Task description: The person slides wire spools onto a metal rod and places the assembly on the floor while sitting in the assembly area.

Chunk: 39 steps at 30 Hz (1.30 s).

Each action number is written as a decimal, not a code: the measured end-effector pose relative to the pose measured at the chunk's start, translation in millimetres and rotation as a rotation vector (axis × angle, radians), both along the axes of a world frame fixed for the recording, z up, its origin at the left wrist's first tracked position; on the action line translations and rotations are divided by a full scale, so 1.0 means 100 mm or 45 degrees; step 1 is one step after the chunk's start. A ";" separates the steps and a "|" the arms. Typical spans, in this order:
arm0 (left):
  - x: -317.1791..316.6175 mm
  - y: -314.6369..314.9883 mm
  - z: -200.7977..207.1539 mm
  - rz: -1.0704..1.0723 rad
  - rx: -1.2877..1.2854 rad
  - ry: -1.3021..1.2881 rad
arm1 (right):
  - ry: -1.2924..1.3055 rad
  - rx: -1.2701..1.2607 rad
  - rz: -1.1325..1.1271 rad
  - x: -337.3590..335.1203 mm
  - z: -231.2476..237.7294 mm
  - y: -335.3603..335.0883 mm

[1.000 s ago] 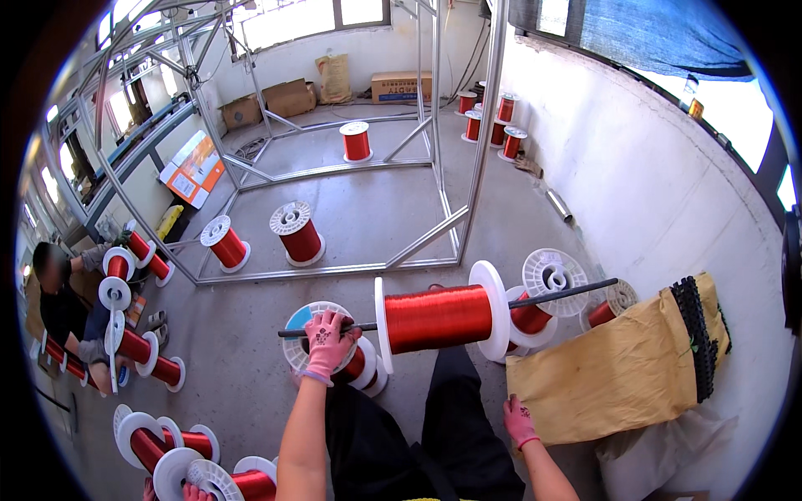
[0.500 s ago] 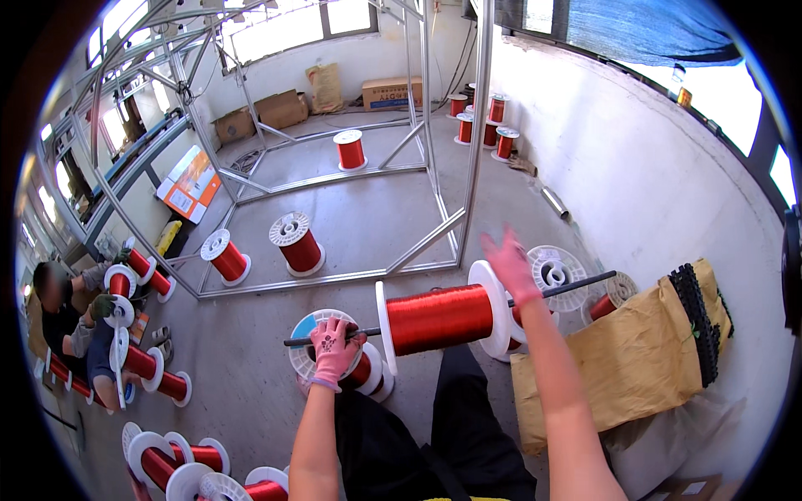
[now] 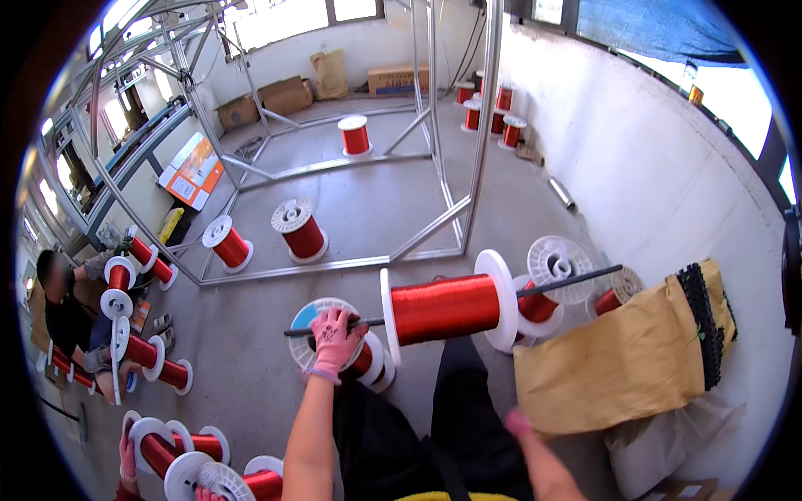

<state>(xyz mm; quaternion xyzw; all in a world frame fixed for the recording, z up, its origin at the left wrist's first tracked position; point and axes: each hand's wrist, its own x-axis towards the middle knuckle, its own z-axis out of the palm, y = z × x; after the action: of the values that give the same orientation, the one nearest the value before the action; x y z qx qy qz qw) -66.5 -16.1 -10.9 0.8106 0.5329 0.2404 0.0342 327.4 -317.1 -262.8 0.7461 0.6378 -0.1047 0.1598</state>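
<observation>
A large spool of red wire [image 3: 444, 310] with white flanges lies sideways in front of me, on a black rod [image 3: 576, 279] that sticks out at both ends. My left hand [image 3: 337, 339], in a pink glove, is closed round the rod left of the spool. Directly beneath that hand, more white-flanged spools [image 3: 376, 367] stand on the floor. My right hand [image 3: 519, 423] is down by my right thigh, away from the rod and near a tan sack [image 3: 606, 363]. Its fingers are smeared by motion.
Spools of red wire [image 3: 301, 235] stand around a metal frame [image 3: 334, 271]. Upright spools [image 3: 558, 269] crowd the rod's right end. At left, a seated co-worker [image 3: 71, 309] is among spools. Another person's pink-gloved hand [image 3: 127, 451] touches spools at lower left.
My right hand has left the space beyond the spool's right flange and dropped back beside my thigh. My left hand stays on the rod. Pink-gloved hands have appeared at the lower left.
</observation>
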 end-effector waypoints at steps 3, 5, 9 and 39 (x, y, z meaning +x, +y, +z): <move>-0.10 0.06 -0.05 0.061 0.196 0.031 | 0.237 -0.199 -0.321 -0.10 0.36 -0.12; -0.09 0.00 0.00 0.021 0.020 -0.019 | 0.240 -0.001 -0.367 0.01 0.44 -0.06; -0.09 -0.04 0.10 0.039 0.015 -0.030 | 0.249 0.292 -0.289 0.15 0.69 0.30; -0.03 -0.02 0.11 -0.013 -0.001 -0.021 | 0.565 0.509 -0.237 -0.17 3.24 3.21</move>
<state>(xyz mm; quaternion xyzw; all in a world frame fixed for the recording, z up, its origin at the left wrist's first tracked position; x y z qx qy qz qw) -69.4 -18.1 0.5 0.8113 0.5287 0.2465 0.0401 310.7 3.7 61.1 0.7769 0.5940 -0.1518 -0.1434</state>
